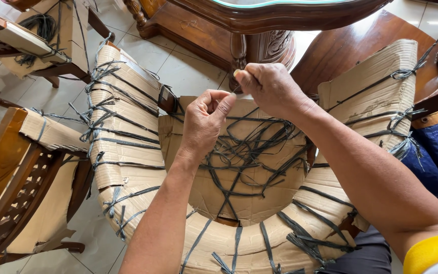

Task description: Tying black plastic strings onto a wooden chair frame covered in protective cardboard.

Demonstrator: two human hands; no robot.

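Observation:
A curved chair back and arms wrapped in brown cardboard fills the middle of the view, bound with many dark grey plastic straps. My left hand is raised over the seat with fingers curled, pinching a strap end. My right hand is just to its right and slightly higher, fingers closed on the same strap near the far edge of the seat. A tangle of loose straps lies on the cardboard-covered seat under both hands.
A carved dark wooden table base stands just beyond the chair. Other cardboard-wrapped wooden chairs are at the left and top left. A blue-covered item is at the right. The floor is pale tile.

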